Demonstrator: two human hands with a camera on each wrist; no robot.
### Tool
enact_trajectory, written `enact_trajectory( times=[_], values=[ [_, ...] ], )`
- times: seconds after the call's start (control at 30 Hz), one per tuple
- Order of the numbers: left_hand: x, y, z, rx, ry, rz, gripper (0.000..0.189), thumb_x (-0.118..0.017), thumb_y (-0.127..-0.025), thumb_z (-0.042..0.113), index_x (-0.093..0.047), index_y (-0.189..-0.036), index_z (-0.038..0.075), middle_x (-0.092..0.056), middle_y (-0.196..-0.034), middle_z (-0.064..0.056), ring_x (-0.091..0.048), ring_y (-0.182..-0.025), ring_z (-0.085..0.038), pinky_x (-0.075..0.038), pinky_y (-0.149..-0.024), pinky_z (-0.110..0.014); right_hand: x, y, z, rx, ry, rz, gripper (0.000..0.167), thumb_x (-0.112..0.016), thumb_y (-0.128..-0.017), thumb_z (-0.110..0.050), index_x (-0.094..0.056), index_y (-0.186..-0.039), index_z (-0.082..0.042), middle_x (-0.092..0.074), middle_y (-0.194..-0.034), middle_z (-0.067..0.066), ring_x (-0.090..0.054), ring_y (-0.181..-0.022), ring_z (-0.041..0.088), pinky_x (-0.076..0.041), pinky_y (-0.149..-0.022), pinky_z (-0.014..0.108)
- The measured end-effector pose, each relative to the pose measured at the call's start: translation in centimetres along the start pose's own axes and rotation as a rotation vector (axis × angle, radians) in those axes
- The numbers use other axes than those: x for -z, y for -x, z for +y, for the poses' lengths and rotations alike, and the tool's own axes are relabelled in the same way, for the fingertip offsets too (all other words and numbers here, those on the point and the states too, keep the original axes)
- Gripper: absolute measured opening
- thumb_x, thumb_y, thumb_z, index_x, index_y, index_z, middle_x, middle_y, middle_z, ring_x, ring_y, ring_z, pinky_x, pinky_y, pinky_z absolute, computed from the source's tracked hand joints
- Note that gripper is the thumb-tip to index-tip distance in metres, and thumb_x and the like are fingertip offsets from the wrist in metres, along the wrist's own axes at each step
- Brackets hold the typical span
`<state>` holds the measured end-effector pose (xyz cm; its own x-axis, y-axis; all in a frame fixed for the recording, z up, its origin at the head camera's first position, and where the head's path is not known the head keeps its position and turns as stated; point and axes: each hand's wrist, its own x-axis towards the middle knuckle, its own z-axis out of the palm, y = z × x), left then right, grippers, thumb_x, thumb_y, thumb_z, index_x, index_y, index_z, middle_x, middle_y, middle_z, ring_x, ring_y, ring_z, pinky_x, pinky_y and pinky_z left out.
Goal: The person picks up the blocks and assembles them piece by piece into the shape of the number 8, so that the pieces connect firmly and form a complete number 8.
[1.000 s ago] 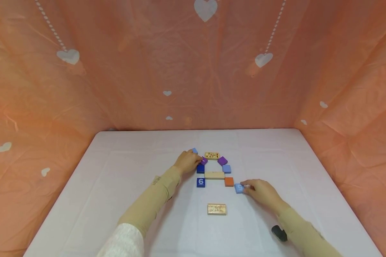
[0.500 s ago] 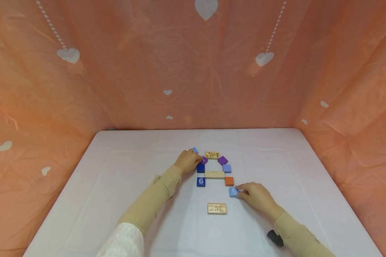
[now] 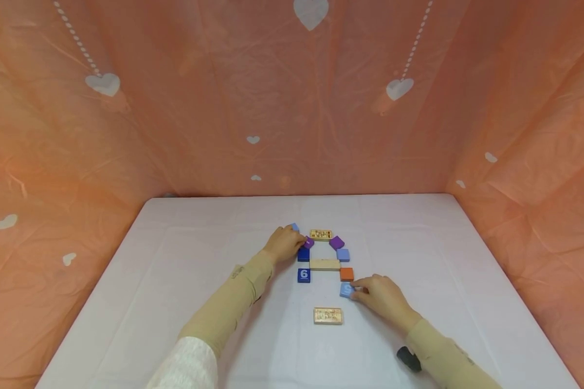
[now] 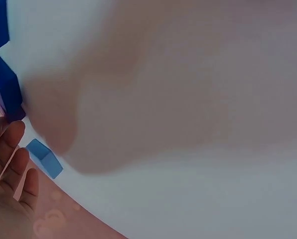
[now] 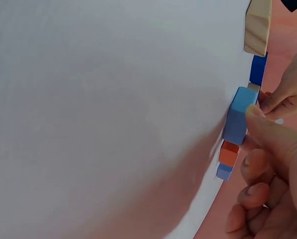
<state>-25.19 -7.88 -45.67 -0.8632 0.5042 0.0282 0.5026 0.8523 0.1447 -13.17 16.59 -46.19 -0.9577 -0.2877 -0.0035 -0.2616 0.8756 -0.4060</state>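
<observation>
My right hand point(image 3: 385, 297) pinches a light blue number block point(image 3: 346, 290) between thumb and fingers, just below an orange block point(image 3: 346, 274). In the right wrist view the thumb presses on that light blue block point(image 5: 237, 117). Farther off, my left hand point(image 3: 283, 244) holds a purple number block point(image 3: 309, 243) by its fingertips, above a dark blue block point(image 3: 304, 255). The left wrist view shows only a bit of the purple block point(image 4: 16, 114) by the fingertips. Another light blue block point(image 3: 294, 227) lies just beyond the left hand.
A second purple block point(image 3: 337, 243), a light blue block point(image 3: 343, 255), a plain wooden bar point(image 3: 324, 265), a dark blue 6 block point(image 3: 304, 275) and a printed wooden tile point(image 3: 320, 234) form an arch-like outline. Another printed tile point(image 3: 328, 316) lies nearer, on the white table point(image 3: 175, 259).
My right hand has slid the light blue number block leftward and slightly nearer, from right of the orange block to just below it. The left hand has stayed at the purple block.
</observation>
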Motion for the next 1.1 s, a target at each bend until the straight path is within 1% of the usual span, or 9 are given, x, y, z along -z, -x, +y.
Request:
enact_trajectory(
  times=[0.1, 0.2, 0.3, 0.37, 0.43, 0.63, 0.73, 0.9, 1.1],
  values=[
    [0.1, -0.1, 0.0, -0.022, -0.022, 0.023, 0.021, -0.053, -0.094, 0.019, -0.074, -0.098, 0.017, -0.066, -0.083, -0.001, -0.052, -0.081, -0.016, -0.045, -0.077, -0.035, -0.1, 0.0, 0.0, -0.006, 0.002, 0.000, 0.029, -0.074, -0.076, -0.028, -0.073, -0.101, -0.012, -0.066, -0.071, -0.007, -0.041, -0.063, 0.008, -0.036, -0.065, 0.026],
    [0.0, -0.3, -0.1, -0.035, -0.052, 0.049, 0.020, -0.055, -0.093, 0.018, -0.075, -0.095, 0.017, -0.067, -0.083, 0.000, -0.055, -0.082, -0.017, -0.045, -0.074, -0.034, -0.2, 0.0, 0.0, -0.002, 0.006, 0.009, 0.029, -0.074, -0.076, -0.028, -0.073, -0.100, -0.012, -0.069, -0.075, -0.005, -0.042, -0.064, 0.008, -0.038, -0.068, 0.027],
    [0.0, -0.5, -0.3, -0.035, -0.072, 0.046, 0.020, -0.055, -0.093, 0.019, -0.074, -0.098, 0.018, -0.069, -0.086, 0.001, -0.056, -0.085, -0.017, -0.045, -0.075, -0.034, -0.3, 0.0, 0.1, 0.006, 0.007, 0.019, 0.029, -0.075, -0.076, -0.029, -0.074, -0.099, -0.012, -0.072, -0.081, -0.002, -0.044, -0.064, 0.007, -0.042, -0.072, 0.030],
    [0.0, -0.5, -0.3, -0.036, -0.069, 0.037, 0.020, -0.055, -0.093, 0.019, -0.074, -0.099, 0.018, -0.070, -0.088, 0.001, -0.056, -0.086, -0.017, -0.045, -0.076, -0.034, -0.3, -0.1, 0.1, 0.006, 0.008, 0.023, 0.028, -0.075, -0.075, -0.029, -0.074, -0.098, -0.012, -0.072, -0.081, -0.002, -0.044, -0.064, 0.007, -0.042, -0.072, 0.030],
    [0.0, -0.6, -0.4, -0.044, -0.073, 0.029, 0.020, -0.055, -0.093, 0.019, -0.074, -0.101, 0.018, -0.070, -0.090, 0.001, -0.056, -0.086, -0.017, -0.045, -0.077, -0.034, -0.4, -0.1, 0.0, 0.006, 0.008, 0.026, 0.029, -0.075, -0.075, -0.028, -0.074, -0.098, -0.012, -0.072, -0.078, -0.003, -0.043, -0.064, 0.007, -0.040, -0.071, 0.029],
    [0.1, -0.3, -0.4, -0.092, -0.084, 0.059, 0.020, -0.057, -0.092, 0.018, -0.073, -0.103, 0.017, -0.072, -0.096, 0.002, -0.056, -0.089, -0.018, -0.045, -0.078, -0.034, -0.4, -0.1, 0.0, 0.016, 0.014, 0.033, 0.029, -0.075, -0.075, -0.028, -0.074, -0.099, -0.011, -0.071, -0.078, -0.003, -0.042, -0.063, 0.008, -0.038, -0.067, 0.026],
    [0.2, -0.1, -0.4, -0.112, -0.079, 0.073, 0.018, -0.057, -0.091, 0.018, -0.073, -0.101, 0.016, -0.072, -0.096, 0.002, -0.056, -0.089, -0.018, -0.045, -0.077, -0.034, -0.4, -0.2, 0.0, 0.028, 0.024, 0.041, 0.029, -0.075, -0.075, -0.028, -0.074, -0.098, -0.010, -0.071, -0.077, -0.002, -0.041, -0.063, 0.008, -0.038, -0.066, 0.026],
    [0.4, 0.0, -0.6, -0.111, -0.070, 0.099, 0.016, -0.059, -0.090, 0.017, -0.073, -0.098, 0.016, -0.072, -0.094, 0.002, -0.057, -0.089, -0.018, -0.046, -0.077, -0.034, -0.5, -0.3, -0.3, 0.021, 0.044, 0.048, 0.028, -0.075, -0.075, -0.027, -0.074, -0.096, -0.009, -0.072, -0.080, 0.000, -0.043, -0.064, 0.008, -0.040, -0.067, 0.027],
    [0.4, 0.1, -1.3, -0.091, -0.072, 0.149, 0.018, -0.058, -0.091, 0.017, -0.072, -0.102, 0.013, -0.071, -0.095, -0.001, -0.057, -0.089, -0.020, -0.045, -0.076, -0.035, -0.6, -0.4, -0.3, 0.019, 0.063, 0.053, 0.028, -0.075, -0.075, -0.027, -0.074, -0.096, -0.009, -0.073, -0.083, 0.001, -0.045, -0.065, 0.008, -0.042, -0.068, 0.029]
  ],
)
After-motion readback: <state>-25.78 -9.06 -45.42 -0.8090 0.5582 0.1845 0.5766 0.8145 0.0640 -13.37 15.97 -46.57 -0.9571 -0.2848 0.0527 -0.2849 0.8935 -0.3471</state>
